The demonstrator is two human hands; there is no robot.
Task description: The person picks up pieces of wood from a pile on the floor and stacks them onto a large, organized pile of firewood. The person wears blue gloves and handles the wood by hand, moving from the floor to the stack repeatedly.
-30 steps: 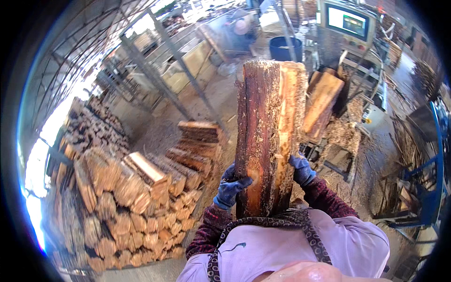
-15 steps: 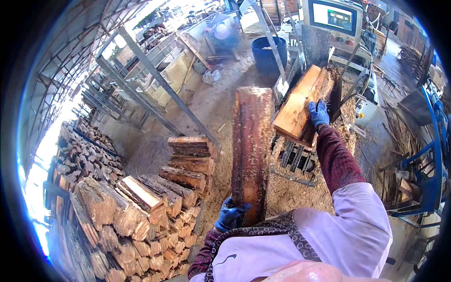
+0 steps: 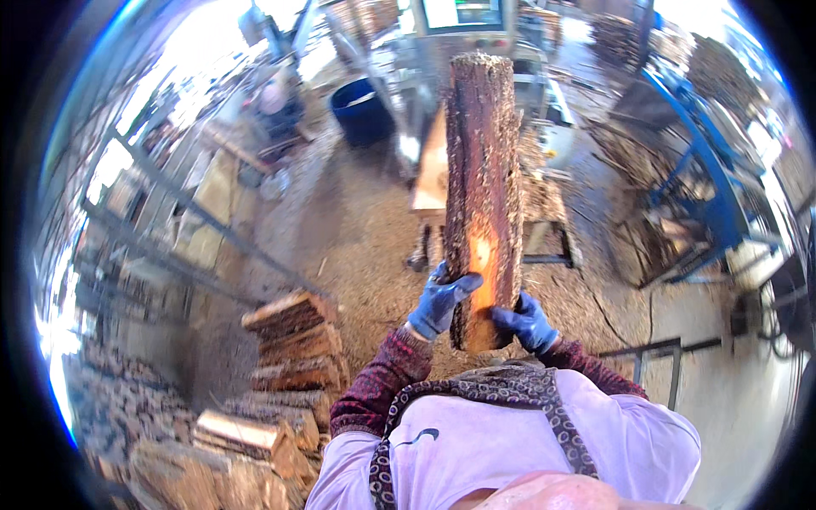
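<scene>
A long, bark-covered wood slab (image 3: 481, 161) stretches away in front of me, with a pale bare patch near its lower end. My left hand (image 3: 440, 299), in a blue glove, grips the slab's near left edge with the thumb over the top. On the opposite edge my right hand (image 3: 529, 325), also gloved, is closed around the wood, thumb on the upper face. Behind the slab and mostly hidden by it, a pale sawn piece of wood (image 3: 432, 170) lies on the machine's stand.
Stacked split wood (image 3: 293, 357) is at the lower left. A dark blue bin (image 3: 362, 112) stands ahead, left of a control panel (image 3: 466, 19). To the right is a blue metal frame (image 3: 710, 161). Wood chips cover the floor (image 3: 374, 255), and a metal rail (image 3: 663, 348) is at my right.
My view has turned right. My right hand has left the pale piece on the machine and taken hold of the bark slab, which now stretches in front of that machine.
</scene>
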